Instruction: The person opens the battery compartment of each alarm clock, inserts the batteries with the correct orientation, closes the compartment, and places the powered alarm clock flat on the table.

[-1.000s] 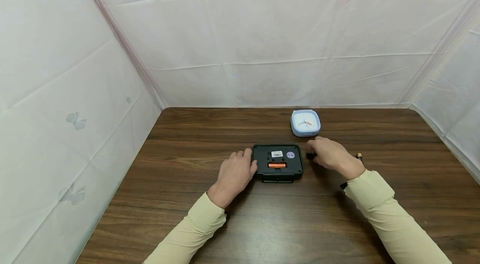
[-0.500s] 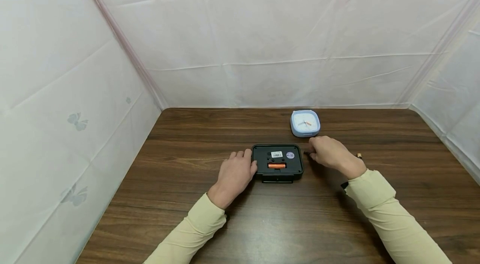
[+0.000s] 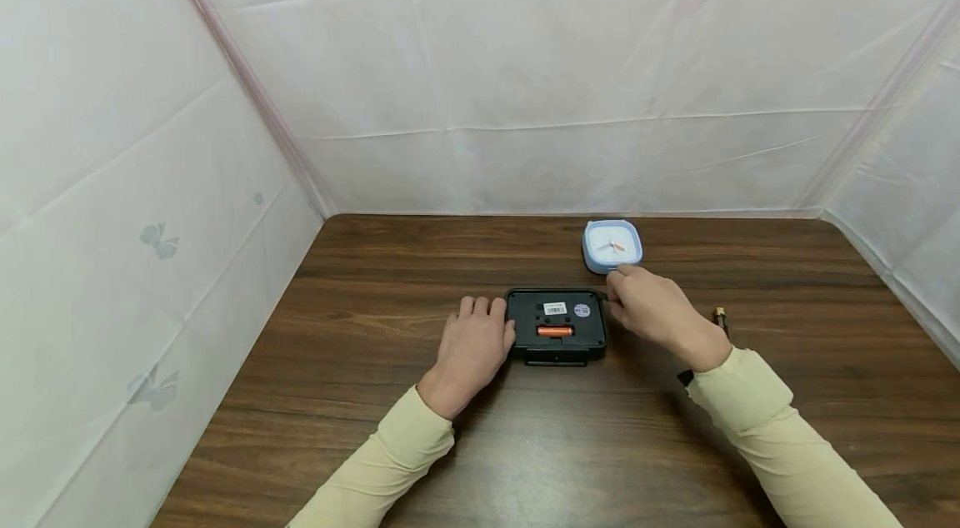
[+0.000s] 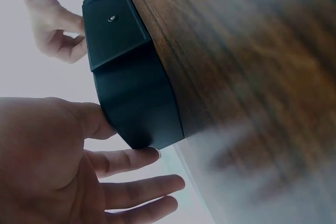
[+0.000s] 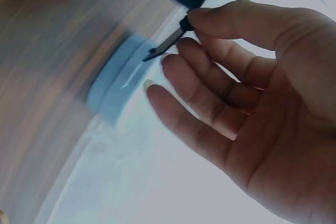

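A black clock (image 3: pixel 528 328) lies face down on the table, its back up, with an orange battery (image 3: pixel 555 331) showing in the uncovered compartment. At the clock's left end is my left hand (image 3: pixel 474 345); thumb and index finger grip its corner in the left wrist view, while the other fingers extend past it. My right hand (image 3: pixel 660 307), just off the clock's right end, pinches a small black battery cover (image 5: pixel 169 43) between thumb and index finger. Its remaining fingers are loosely bent. In the head view this hand mostly hides the cover.
Behind the right hand stands a light blue alarm clock (image 3: pixel 611 246), close to the fingers. A black and gold battery (image 3: pixel 721 318) lies beside the right wrist. White sheeting (image 3: pixel 480 78) walls the wooden table (image 3: pixel 360 361) at the back and sides.
My right hand has shifted slightly left and back toward the black clock, bringing the battery cover near its right edge. The left hand and the clock stay in place.
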Demonstrator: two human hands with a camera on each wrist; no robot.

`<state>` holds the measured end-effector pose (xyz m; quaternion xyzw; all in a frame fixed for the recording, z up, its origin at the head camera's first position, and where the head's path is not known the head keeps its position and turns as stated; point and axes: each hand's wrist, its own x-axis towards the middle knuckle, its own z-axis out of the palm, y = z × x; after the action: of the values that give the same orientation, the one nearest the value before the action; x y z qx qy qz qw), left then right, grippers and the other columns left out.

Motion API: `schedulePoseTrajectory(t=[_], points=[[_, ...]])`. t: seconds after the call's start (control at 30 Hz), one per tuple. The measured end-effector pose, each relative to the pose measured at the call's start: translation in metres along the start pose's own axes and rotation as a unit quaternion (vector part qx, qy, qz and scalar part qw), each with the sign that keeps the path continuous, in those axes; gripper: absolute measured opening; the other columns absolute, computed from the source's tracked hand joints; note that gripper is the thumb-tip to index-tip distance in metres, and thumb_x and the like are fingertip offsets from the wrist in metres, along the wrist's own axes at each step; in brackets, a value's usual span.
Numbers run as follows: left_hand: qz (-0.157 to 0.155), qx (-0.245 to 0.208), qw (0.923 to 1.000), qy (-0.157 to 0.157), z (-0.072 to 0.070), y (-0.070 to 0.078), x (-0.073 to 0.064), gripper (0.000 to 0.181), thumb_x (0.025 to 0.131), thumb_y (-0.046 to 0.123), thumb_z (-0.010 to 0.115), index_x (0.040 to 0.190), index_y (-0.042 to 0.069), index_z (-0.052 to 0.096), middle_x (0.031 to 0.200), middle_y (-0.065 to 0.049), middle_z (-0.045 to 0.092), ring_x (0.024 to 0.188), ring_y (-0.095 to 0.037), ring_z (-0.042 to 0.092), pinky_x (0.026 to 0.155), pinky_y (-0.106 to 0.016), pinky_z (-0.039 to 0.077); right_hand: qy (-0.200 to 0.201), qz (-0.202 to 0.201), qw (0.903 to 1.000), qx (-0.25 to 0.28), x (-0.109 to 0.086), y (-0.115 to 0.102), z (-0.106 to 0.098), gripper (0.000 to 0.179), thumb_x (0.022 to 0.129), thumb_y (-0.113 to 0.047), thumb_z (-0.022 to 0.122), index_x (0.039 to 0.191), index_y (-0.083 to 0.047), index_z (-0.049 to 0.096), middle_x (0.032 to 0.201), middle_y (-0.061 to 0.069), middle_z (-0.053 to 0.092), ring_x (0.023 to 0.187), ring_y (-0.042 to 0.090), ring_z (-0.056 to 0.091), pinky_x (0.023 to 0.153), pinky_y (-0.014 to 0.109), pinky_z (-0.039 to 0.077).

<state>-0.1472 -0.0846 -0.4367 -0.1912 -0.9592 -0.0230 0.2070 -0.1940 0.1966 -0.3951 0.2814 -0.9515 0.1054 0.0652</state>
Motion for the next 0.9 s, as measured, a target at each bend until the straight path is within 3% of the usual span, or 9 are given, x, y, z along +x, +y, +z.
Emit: schedulePoseTrajectory(t=[0.13,0.47,0.9], points=[[-0.003,0.012,0.9999,-0.01,0.0,0.001,0.001,0.025,0.104,0.031,0.069,0.103,0.006,0.066,0.096,-0.014,0.067,0.091,-0.031,0.058,0.063,-0.04,0.053,0.035,-0.035,0.9987,-0.013,-0.002,-0.016,-0.001,0.024,0.088,0.003,0.079,0.081,-0.01,0.06,0.08,0.0,0.053,0.068,0.015,0.051,0.053,0.035,0.047],[-0.013,0.0,0.9995,-0.029,-0.001,0.0,0.002,0.026,0.105,0.031,0.068,0.104,0.006,0.067,0.101,-0.015,0.064,0.098,-0.033,0.056,0.072,-0.044,0.051,0.073,-0.12,0.9901,-0.01,-0.001,-0.048,0.013,0.03,0.083,0.0,0.086,0.081,-0.012,0.059,0.082,-0.002,0.051,0.071,0.014,0.054,0.053,0.03,0.048],[-0.007,0.01,0.9998,-0.018,0.0,0.0,0.002,0.026,0.104,0.032,0.069,0.103,0.006,0.067,0.101,-0.015,0.062,0.101,-0.033,0.057,0.074,-0.045,0.052,0.085,-0.157,0.9836,-0.026,0.002,-0.061,0.034,0.029,0.086,-0.005,0.088,0.084,-0.011,0.06,0.085,0.0,0.055,0.077,0.017,0.059,0.063,0.031,0.053]])
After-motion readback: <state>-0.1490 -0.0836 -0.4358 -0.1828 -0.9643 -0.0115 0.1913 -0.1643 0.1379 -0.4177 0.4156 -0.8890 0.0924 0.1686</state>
